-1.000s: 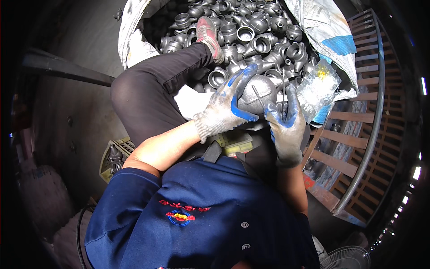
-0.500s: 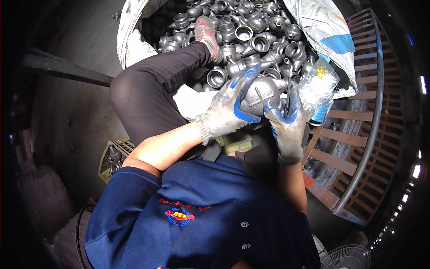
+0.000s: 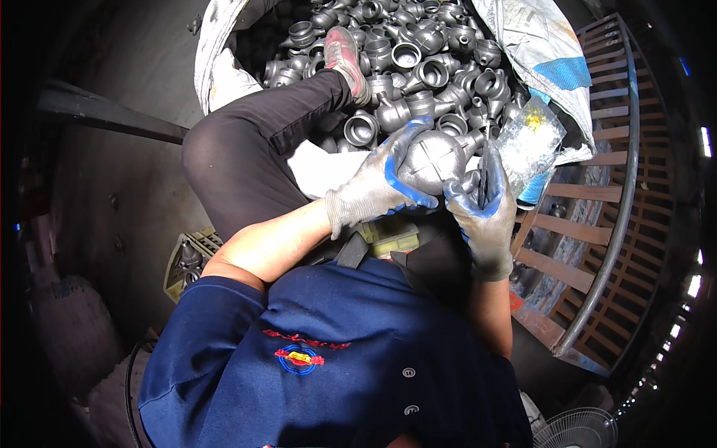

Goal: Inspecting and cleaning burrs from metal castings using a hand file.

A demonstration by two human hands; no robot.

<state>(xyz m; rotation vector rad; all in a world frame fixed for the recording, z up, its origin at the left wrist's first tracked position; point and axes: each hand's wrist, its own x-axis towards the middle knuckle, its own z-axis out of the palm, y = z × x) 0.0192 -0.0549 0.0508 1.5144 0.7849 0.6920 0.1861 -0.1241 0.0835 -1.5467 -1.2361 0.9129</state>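
The left hand (image 3: 381,183) has its grip around the left side of the round, cross-ribbed metal casting (image 3: 432,163); the right hand (image 3: 485,224), at its near right, grips a thin dark tool (image 3: 486,172). Farther off, loose castings (image 3: 407,57) fill a white sack (image 3: 526,41).

The worker's grey-and-blue gloved left grip (image 3: 379,187) cups a round dark-grey metal casting (image 3: 432,163); the matching right grip (image 3: 485,218) holds a slim dark tool (image 3: 485,178)

Grey and blue gloves (image 3: 373,188), dark grey casting (image 3: 433,163), navy shirt (image 3: 343,396), red and grey shoe (image 3: 345,61), white sack (image 3: 523,37)
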